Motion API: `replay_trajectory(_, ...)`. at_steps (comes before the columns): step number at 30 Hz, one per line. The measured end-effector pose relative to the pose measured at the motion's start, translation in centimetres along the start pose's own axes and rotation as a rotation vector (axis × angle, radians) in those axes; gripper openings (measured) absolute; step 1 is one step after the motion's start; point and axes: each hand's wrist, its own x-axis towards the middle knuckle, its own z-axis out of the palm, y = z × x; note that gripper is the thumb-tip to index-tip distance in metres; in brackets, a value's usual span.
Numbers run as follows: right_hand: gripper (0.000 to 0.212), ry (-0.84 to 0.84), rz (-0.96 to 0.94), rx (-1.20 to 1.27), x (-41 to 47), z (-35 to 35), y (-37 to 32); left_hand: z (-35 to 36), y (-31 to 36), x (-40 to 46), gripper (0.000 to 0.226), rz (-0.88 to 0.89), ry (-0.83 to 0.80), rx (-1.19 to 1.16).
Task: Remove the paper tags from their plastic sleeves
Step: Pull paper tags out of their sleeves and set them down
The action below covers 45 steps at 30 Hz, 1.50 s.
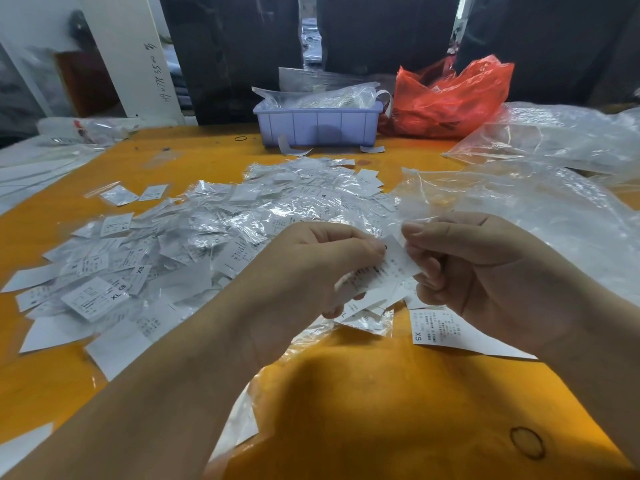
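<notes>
Paper tag (388, 268) pinched between both hands' fingers (415, 230).

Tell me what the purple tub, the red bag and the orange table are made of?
The purple tub looks like matte moulded plastic, with ribbed walls. The red bag looks like thin glossy plastic film: it crinkles and light shows through. The orange table has a smooth, slightly shiny top, perhaps laminate or painted board; I cannot tell which.

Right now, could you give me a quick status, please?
Left hand and right hand both pinch one sleeved tag. Tag not visibly out. Nothing blocking.
</notes>
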Motion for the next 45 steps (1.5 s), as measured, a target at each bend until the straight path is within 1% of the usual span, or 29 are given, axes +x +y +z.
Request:
replay_trajectory(7,0.031,-0.078,0.014,-0.023,-0.2,-0.1,0.1,-0.1,0.1,0.0,0.015,-0.027,-0.005,-0.052)
replay_trajectory(10,0.024,-0.094,0.0,-0.061,-0.3,0.0,-0.1,-0.1,0.2,0.1,0.017,-0.053,0.004,-0.043)
replay_trajectory(13,0.021,-0.118,-0.004,-0.092,-0.4,0.1,-0.3,-0.1,0.1,0.1,0.026,-0.066,0.047,-0.053)
replay_trajectory(15,0.019,-0.129,-0.009,-0.132,-0.4,0.2,-0.3,-0.1,0.1,0.2,0.023,-0.064,0.076,-0.075)
replay_trajectory(18,0.015,-0.107,-0.013,-0.175,-0.5,0.1,-0.4,-0.1,0.0,0.2,0.021,-0.043,0.104,-0.084)
replay_trajectory(21,0.018,-0.092,-0.012,-0.211,-0.4,0.1,-0.4,-0.2,-0.1,0.2,0.021,-0.027,0.121,-0.09)
replay_trajectory(24,0.015,-0.077,-0.014,-0.24,-0.4,0.1,-0.3,-0.2,-0.3,0.2,0.018,-0.022,0.123,-0.107)
replay_trajectory(27,0.024,-0.056,-0.016,-0.251,-0.4,0.0,-0.2,-0.1,-0.5,0.3,0.018,-0.003,0.128,-0.137)
replay_trajectory(29,0.024,-0.047,-0.031,-0.265,-0.4,0.2,-0.2,-0.1,-0.7,0.4,0.017,0.003,0.136,-0.149)
replay_trajectory(32,0.031,-0.016,-0.065,-0.307,-0.4,0.4,-0.1,0.0,-0.9,0.4,0.016,0.002,0.131,-0.161)
replay_trajectory(35,0.03,-0.018,-0.069,-0.29,-0.4,0.5,0.1,0.2,-0.9,0.4,0.015,-0.019,0.11,-0.17)
replay_trajectory(37,0.031,-0.023,-0.062,-0.278,-0.3,0.5,0.1,0.3,-0.9,0.5,0.019,-0.027,0.111,-0.173)
replay_trajectory(39,0.032,-0.037,-0.038,-0.264,-0.3,0.5,0.2,0.3,-0.9,0.4,0.026,-0.007,0.115,-0.125)
replay_trajectory(42,0.035,-0.045,-0.016,-0.263,-0.3,0.5,0.2,0.5,-0.8,0.1,0.021,0.073,0.092,0.043)
replay_trajectory(43,0.035,-0.033,-0.017,-0.261,-0.3,0.4,0.2,0.5,-0.8,0.0,0.019,0.091,0.084,0.069)
replay_trajectory(45,0.026,-0.004,-0.026,-0.24,-0.3,0.4,0.1,0.4,-0.7,-0.1,0.017,0.113,0.076,0.09)
